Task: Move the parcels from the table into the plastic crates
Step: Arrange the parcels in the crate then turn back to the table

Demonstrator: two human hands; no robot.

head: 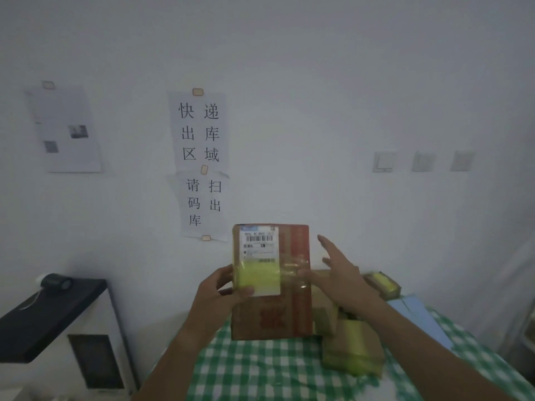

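Landmark: the held parcel [272, 282], a brown carton kept upright above the near edge of the table [260, 369], its printed shipping label and a yellow-green strip turned toward the camera.

Far left of the held parcel: a black-topped white cabinet [58, 328] is seen, with a small dark cylindrical device [56, 282] set on its back corner.

Upper left of the held parcel: a printed sheet [65, 128] is taped to the wall; closer in, two paper signs [201, 163] with Chinese characters are taped one above the other.

Left hand [223, 290]: the held parcel is grasped at its left edge, the thumb laid across the front over the label and the fingers wrapped behind.

Below the held parcel: the table is covered by a green-and-white checked cloth.

Right hand [338, 273]: kept released, fingers spread and straight, just beside the held parcel's right edge; whether the thumb touches the carton cannot be told.

Lower right of the held parcel: other taped parcels [351, 347] are piled on the cloth, with a smaller yellow-topped one [382, 283] farther back.

Right of the held parcel: pale blue flat sheets [419, 316] lie at the table's edge.

Upper right of the held parcel: three wall switches [422, 161] are mounted in a row.
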